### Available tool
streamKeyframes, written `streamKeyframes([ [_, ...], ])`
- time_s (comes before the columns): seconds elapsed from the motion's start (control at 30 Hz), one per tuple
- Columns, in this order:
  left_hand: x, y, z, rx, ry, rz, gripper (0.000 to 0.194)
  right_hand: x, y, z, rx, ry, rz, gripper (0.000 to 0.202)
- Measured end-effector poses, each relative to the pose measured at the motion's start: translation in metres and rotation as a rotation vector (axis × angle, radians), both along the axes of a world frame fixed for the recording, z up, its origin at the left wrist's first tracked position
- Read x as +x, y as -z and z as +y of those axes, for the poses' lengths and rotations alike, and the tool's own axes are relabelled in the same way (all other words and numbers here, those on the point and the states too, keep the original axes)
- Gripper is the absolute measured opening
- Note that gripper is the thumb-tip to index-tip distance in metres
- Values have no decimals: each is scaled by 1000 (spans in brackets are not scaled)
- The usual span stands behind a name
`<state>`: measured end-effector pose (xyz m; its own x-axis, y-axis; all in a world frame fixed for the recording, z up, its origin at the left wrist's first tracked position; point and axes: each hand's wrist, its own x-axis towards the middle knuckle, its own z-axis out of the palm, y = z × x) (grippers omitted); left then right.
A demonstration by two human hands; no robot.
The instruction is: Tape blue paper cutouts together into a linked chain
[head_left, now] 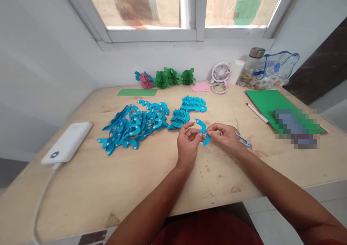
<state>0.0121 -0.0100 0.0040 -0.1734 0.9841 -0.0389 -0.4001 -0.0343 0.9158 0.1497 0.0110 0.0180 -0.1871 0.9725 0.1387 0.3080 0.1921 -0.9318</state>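
A wavy cut piece of blue paper (pixel 201 125) is held upright between my two hands above the table. My left hand (pixel 189 140) pinches its left side with thumb and fingers. On the other side, my right hand (pixel 222 135) has its thumb and forefinger closed on the paper's edge. Just left of my hands lie folded blue paper strips (pixel 179 119), and behind them another folded bunch (pixel 193 104). A larger heap of blue paper pieces (pixel 135 125), many with small white patches, spreads farther left. Scissors (pixel 244 140) lie partly hidden behind my right hand.
Green paper balls (pixel 173 77) and a pink one (pixel 146 80) line the wall. A small fan (pixel 221 72), tape roll (pixel 219 88) and bottle (pixel 249 66) stand at the back right. A white power bank (pixel 67 142) with a cable lies left; green sheets (pixel 265 100) and a pen (pixel 257 112) lie right.
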Motion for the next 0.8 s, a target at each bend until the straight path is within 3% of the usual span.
streamKeyframes([
  [0.8,3,-3,-3,-41,10,-20,48,-3,0,0,13,15,-25,12],
])
